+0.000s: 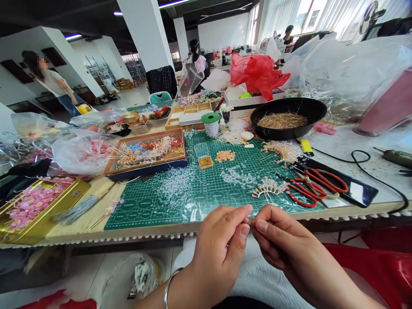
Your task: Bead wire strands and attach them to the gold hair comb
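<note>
Fine wire, barely visible, appears pinched between the narrowly closed fingertips of the left hand and right hand, just over the front edge of the tabletop. Likely light, springy and easily kinked, it looks best held close to the pinch. Beyond the hands lies a green cutting mat scattered with clear beads. Near its right edge sit a fan-shaped beaded ornament and red-handled pliers; neither stands between the hands and the wire
</note>
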Tool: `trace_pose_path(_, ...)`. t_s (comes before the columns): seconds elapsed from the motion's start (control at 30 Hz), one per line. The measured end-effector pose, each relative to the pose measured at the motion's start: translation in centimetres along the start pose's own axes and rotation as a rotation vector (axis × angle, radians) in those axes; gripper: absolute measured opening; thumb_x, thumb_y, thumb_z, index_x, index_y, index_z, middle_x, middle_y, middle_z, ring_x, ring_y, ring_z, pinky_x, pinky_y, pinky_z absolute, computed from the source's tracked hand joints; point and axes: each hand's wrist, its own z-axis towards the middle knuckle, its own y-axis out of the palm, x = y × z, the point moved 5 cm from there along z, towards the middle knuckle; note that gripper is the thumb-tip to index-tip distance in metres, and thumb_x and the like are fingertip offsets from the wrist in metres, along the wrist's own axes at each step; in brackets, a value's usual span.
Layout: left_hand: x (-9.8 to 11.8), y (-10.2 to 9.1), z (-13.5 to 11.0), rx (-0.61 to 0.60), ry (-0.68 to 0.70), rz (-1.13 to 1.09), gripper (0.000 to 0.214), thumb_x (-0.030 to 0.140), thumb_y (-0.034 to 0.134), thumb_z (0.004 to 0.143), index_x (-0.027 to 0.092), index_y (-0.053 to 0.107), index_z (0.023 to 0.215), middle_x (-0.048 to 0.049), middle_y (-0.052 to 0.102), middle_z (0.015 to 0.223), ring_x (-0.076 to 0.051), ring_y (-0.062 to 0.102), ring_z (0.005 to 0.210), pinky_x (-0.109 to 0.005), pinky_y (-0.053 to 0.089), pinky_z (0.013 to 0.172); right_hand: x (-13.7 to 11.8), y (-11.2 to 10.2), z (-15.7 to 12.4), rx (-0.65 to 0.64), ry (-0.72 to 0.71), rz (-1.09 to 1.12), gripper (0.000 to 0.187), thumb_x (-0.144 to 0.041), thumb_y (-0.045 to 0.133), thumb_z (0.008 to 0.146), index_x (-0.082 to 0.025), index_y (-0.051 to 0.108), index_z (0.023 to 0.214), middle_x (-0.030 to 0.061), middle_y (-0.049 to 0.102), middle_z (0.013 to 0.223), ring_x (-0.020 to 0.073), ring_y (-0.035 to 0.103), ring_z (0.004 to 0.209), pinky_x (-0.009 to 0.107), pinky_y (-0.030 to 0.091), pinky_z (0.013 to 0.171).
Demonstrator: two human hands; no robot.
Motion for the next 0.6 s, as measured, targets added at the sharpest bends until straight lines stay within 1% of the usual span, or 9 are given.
trace_pose_path(0.07,0.0,0.1,0.0,0.002,0.030,-0.005,0.033,0.018,0.051,0.098,0.020,0.063,0.129,-0.0071,0.071,0.104,-0.018,0.063,0.095,-0.032,0.050,0.086,0.0,0.0,0.0,0.002,-0.004,-0.002,0.037,-0.049,0.077,0.085,-0.019,0.058,0.074,-0.0066,0.042,0.059,0.0083,0.026,0.053,0.022,0.019,0.047)
trace_pose_path(0.23,-0.1,0.3,-0.3,-0.026,0.004,-0.003,0.032,0.018,0.052,0.099,0.020,0.064,0.128,-0.0060,0.071,0.103,-0.016,0.063,0.095,-0.031,0.050,0.086,0.0,0.1,-0.1,-0.002,-0.021,-0.018,0.038,-0.050,0.076,0.086,-0.020,0.057,0.074,-0.0064,0.041,0.060,0.0100,0.023,0.055,0.024,0.017,0.049)
trace_pose_path(0.33,-0.1,-0.1,0.0,-0.009,0.008,0.002,0.030,0.017,0.055,0.097,0.020,0.065,0.125,-0.0061,0.069,0.100,-0.016,0.063,0.091,-0.029,0.052,0.080,0.1,0.0,-0.1,-0.011,-0.013,-0.042,0.038,-0.051,0.075,0.086,-0.020,0.056,0.073,-0.0065,0.041,0.059,0.0103,0.022,0.054,0.025,0.016,0.048)
trace_pose_path(0.4,0.0,-0.5,0.5,0.005,0.050,0.043,0.027,0.017,0.061,0.093,0.020,0.067,0.119,-0.0058,0.068,0.098,-0.016,0.063,0.088,-0.027,0.051,0.075,0.1,-0.2,-0.1,-0.030,-0.003,-0.081,0.038,-0.052,0.073,0.088,-0.020,0.056,0.074,-0.0068,0.040,0.059,0.0107,0.023,0.055,0.025,0.017,0.049)
trace_pose_path(0.47,0.3,-0.8,1.1,-0.009,0.134,0.112,0.017,0.016,0.065,0.091,0.020,0.070,0.106,-0.0049,0.068,0.094,-0.015,0.063,0.085,-0.027,0.050,0.074,0.1,-0.3,-0.3,-0.069,0.024,-0.145,0.039,-0.055,0.070,0.089,-0.021,0.056,0.076,-0.0074,0.038,0.060,0.0112,0.022,0.055,0.026,0.017,0.049)
trace_pose_path(0.53,0.8,-0.9,1.5,-0.057,0.223,0.174,0.007,0.016,0.065,0.091,0.018,0.070,0.095,-0.0045,0.068,0.088,-0.015,0.063,0.082,-0.028,0.049,0.075,0.3,-0.6,-0.5,-0.109,0.060,-0.217,0.041,-0.059,0.066,0.090,-0.021,0.056,0.078,-0.0078,0.035,0.061,0.0118,0.021,0.056,0.026,0.017,0.050)
trace_pose_path(0.6,1.1,-0.7,1.8,-0.103,0.256,0.212,0.007,0.017,0.062,0.092,0.016,0.068,0.091,-0.0053,0.069,0.086,-0.015,0.062,0.079,-0.029,0.048,0.074,0.6,-1.1,-0.6,-0.111,0.072,-0.293,0.042,-0.063,0.063,0.091,-0.022,0.057,0.080,-0.0077,0.034,0.062,0.0124,0.021,0.057,0.026,0.018,0.050)
